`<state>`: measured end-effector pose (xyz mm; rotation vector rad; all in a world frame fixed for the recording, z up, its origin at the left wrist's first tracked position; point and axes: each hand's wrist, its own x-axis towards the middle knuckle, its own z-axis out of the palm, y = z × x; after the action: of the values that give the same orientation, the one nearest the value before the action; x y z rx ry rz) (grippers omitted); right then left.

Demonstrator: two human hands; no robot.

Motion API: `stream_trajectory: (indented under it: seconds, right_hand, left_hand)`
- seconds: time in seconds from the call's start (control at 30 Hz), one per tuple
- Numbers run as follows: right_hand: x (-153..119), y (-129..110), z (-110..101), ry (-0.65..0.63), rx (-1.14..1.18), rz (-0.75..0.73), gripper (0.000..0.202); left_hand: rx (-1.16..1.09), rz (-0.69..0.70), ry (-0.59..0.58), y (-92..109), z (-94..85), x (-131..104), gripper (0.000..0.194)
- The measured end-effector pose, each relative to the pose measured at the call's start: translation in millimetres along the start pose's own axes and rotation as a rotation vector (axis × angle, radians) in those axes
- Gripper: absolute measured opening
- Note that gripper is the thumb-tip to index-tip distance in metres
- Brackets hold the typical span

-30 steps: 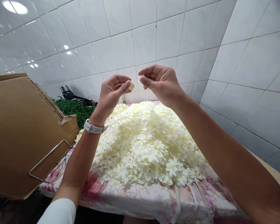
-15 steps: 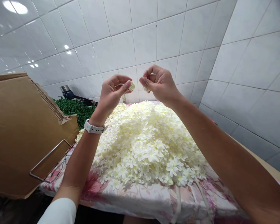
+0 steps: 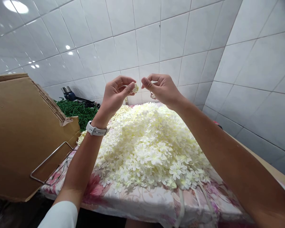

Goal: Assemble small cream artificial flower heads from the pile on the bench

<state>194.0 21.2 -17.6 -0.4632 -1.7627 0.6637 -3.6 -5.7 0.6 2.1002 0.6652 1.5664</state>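
A large heap of cream-white artificial flowers [image 3: 152, 152] with open petals lies on the table below my raised hands. My left hand [image 3: 120, 90], a white watch [image 3: 96, 129] on its wrist, pinches a small, bunched cream flower [image 3: 135, 88] between thumb and fingers. Just right of it and apart from it, my right hand [image 3: 160, 87] has thumb and forefinger drawn together and the other fingers curled. Something small and pale [image 3: 153, 95] shows under those curled fingers, mostly hidden, so its kind is unclear.
A cardboard box [image 3: 26, 136] stands at the left, near a bent metal wire frame [image 3: 47, 163]. Green artificial stems [image 3: 76, 110] are piled behind it beside a dark bottle with a silver cap [image 3: 67, 92]. A flowered cloth [image 3: 137, 199] covers the table; tiled walls [image 3: 147, 41] rise behind.
My right hand has turned slightly, and its fingertips sit a little lower. The pale bit in it now shows lower, beneath the curled fingers. My left hand has barely moved, still pinching the flower.
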Motion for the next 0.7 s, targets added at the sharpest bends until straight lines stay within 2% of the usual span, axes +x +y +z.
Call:
stream_trajectory:
  seconds: [0.17, 0.23, 0.37, 0.47, 0.57, 0.7]
  right_hand:
    - [-2, -1, -3, -0.088, -0.361, 0.014, 0.078]
    - [-2, 0, -3, -0.112, -0.431, 0.041, 0.085]
    - [-2, -1, -1, -0.092, -0.34, 0.003, 0.084]
    - [-1, -4, 1, -0.023, -0.193, -0.065, 0.074]
    - [1, -8, 1, -0.007, -0.052, -0.112, 0.06]
    - [2, -10, 2, -0.001, -0.015, -0.174, 0.046]
  left_hand:
    - [-0.004, 0.003, -0.021, 0, 0.2, 0, 0.023]
    - [-0.02, -0.002, -0.029, 1, 0.2, -1, 0.026]
    - [-0.032, -0.018, -0.024, 2, -0.4, -1, 0.028]
    - [-0.025, -0.016, -0.025, 1, -0.4, -1, 0.027]
    - [-0.043, -0.009, -0.044, 2, 1.2, -2, 0.03]
    - [-0.043, -0.031, -0.065, 3, 3.2, -2, 0.037]
